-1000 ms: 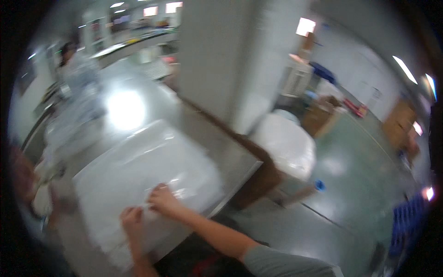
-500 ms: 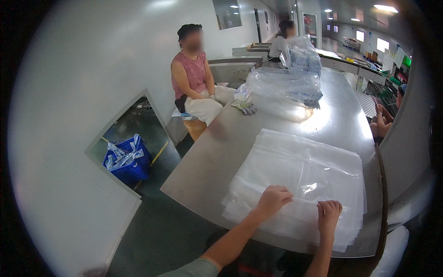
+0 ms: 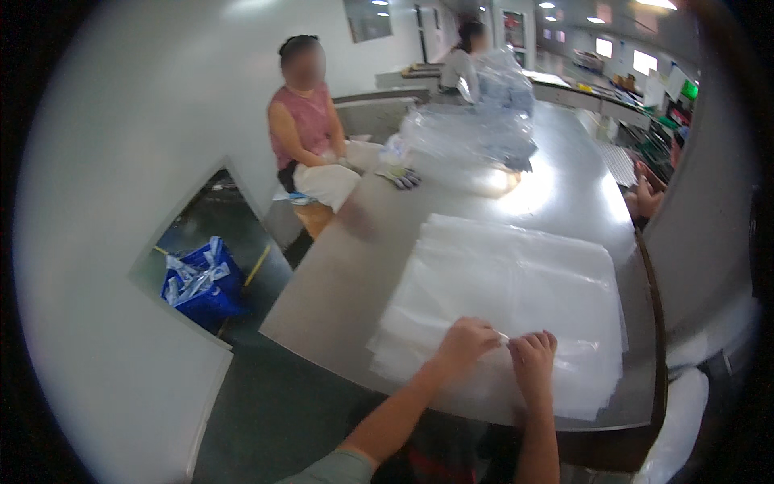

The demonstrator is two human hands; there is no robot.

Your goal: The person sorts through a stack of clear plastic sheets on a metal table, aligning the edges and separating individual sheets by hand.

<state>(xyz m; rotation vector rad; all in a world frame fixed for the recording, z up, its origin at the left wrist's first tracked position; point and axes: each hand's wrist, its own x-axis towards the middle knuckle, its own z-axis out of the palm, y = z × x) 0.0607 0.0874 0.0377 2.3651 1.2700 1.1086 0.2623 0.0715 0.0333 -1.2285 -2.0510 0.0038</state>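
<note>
A flat stack of clear plastic bags (image 3: pixel 516 298) lies on the steel table (image 3: pixel 355 274) near its front edge. My left hand (image 3: pixel 466 342) and my right hand (image 3: pixel 534 356) rest side by side on the stack's near part. Their fingertips meet and pinch a small bit of the top bag's edge between them. Both forearms come up from the lower edge of the picture.
A seated person in a pink top (image 3: pixel 310 137) works at the table's left side beside a heap of filled clear bags (image 3: pixel 476 133). Another person (image 3: pixel 461 64) stands farther back. A blue crate (image 3: pixel 201 282) sits on the floor to the left. A hand (image 3: pixel 645 198) shows at the table's right edge.
The view has swung round from the pillar side toward the table's far end. My hands have drawn close together on the bag stack, fingertips now meeting.
</note>
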